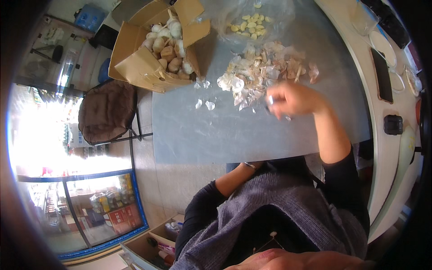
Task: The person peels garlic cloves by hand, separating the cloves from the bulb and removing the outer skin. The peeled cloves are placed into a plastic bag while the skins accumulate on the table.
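Observation:
My right hand [293,98], blurred and wearing a ring, hovers at the near right edge of a loose heap of garlic skins [261,69]. Its fingers curl downward; a small dark shape shows beside the fingertips, too blurred to name. My left hand is out of view under the table's edge; only the forearm and a bracelet show. Beyond the skins, peeled garlic cloves [251,25] lie on a clear plastic bag [281,20]. To the left, an open cardboard box [141,65] holds whole garlic bulbs [167,45]. A few skin flakes [210,105] lie apart near the box.
All this rests on a grey tabletop [202,135]. Along the right runs a pale counter [379,141] with a smartphone [382,75] and a small black case [393,124]. A brown padded chair [107,111] stands left, behind a glass display case [101,206] with a blue frame.

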`<state>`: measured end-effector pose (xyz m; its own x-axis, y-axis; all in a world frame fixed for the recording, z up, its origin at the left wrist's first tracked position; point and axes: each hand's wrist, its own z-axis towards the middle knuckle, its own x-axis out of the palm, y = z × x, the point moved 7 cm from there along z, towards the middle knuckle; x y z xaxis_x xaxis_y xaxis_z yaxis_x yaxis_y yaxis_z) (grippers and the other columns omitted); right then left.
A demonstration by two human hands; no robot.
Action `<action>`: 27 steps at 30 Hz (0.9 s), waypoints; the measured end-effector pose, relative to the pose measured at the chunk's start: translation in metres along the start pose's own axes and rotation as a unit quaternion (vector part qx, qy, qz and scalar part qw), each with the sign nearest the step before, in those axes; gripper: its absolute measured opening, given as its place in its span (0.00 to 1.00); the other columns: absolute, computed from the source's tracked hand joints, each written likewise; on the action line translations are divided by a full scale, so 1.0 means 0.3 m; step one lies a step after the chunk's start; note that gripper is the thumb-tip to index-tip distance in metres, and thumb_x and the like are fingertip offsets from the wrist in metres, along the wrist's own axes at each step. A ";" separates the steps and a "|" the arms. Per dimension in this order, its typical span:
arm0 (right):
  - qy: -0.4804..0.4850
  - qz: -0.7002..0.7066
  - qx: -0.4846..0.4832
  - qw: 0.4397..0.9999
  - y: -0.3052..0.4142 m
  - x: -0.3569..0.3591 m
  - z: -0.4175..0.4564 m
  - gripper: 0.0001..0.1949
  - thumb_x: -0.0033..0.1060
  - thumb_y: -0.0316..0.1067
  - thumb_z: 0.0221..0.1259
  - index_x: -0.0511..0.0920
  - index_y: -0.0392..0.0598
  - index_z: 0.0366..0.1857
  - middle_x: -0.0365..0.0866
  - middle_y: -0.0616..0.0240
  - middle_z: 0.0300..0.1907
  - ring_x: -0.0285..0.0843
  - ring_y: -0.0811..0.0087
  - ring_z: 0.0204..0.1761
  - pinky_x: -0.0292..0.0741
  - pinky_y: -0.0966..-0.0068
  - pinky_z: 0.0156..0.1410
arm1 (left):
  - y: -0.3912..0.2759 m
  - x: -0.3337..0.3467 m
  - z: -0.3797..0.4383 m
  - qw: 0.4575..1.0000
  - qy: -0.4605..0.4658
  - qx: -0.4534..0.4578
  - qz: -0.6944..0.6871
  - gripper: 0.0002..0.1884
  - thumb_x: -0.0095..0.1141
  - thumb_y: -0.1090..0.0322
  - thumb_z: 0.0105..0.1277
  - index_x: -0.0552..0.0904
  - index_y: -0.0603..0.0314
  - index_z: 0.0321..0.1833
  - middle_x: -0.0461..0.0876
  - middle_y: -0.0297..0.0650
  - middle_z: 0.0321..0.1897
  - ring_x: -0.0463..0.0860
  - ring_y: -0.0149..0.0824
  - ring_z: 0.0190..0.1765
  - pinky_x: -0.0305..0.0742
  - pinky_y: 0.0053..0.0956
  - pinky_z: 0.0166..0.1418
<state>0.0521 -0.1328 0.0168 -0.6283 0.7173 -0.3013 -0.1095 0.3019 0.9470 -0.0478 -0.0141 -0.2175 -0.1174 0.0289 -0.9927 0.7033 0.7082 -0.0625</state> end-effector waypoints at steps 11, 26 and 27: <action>-0.201 -0.199 -0.067 0.957 -0.096 -0.147 0.081 0.09 0.56 0.33 0.58 0.70 0.41 0.25 0.75 0.60 0.21 0.73 0.65 0.24 0.68 0.67 0.31 | 0.019 0.025 -0.071 0.999 -0.011 -0.017 -0.026 0.19 0.48 0.55 0.67 0.77 0.55 0.57 0.78 0.43 0.55 0.76 0.44 0.57 0.69 0.42 0.61; -0.296 -0.558 -0.328 0.703 0.210 0.606 0.473 0.05 0.55 0.32 0.50 0.79 0.44 0.27 0.81 0.59 0.33 0.79 0.63 0.43 0.79 0.72 0.34 | 0.052 -0.186 -0.144 0.985 -0.150 0.051 -0.063 0.20 0.47 0.53 0.69 0.76 0.57 0.58 0.78 0.44 0.55 0.76 0.45 0.58 0.71 0.41 0.60; -0.294 -0.565 -0.307 0.707 0.198 0.597 0.504 0.05 0.55 0.32 0.50 0.80 0.44 0.28 0.81 0.58 0.34 0.79 0.63 0.43 0.79 0.72 0.35 | 0.086 -0.225 -0.169 0.990 -0.059 -0.022 -0.124 0.20 0.48 0.55 0.69 0.76 0.58 0.57 0.79 0.44 0.52 0.78 0.44 0.54 0.73 0.39 0.58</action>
<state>0.0496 0.1086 0.0022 0.5372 0.4270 -0.7274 -0.7121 0.6917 -0.1199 -0.0571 0.0379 -0.1468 -0.1977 -0.2304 -0.9528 0.6314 0.7136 -0.3036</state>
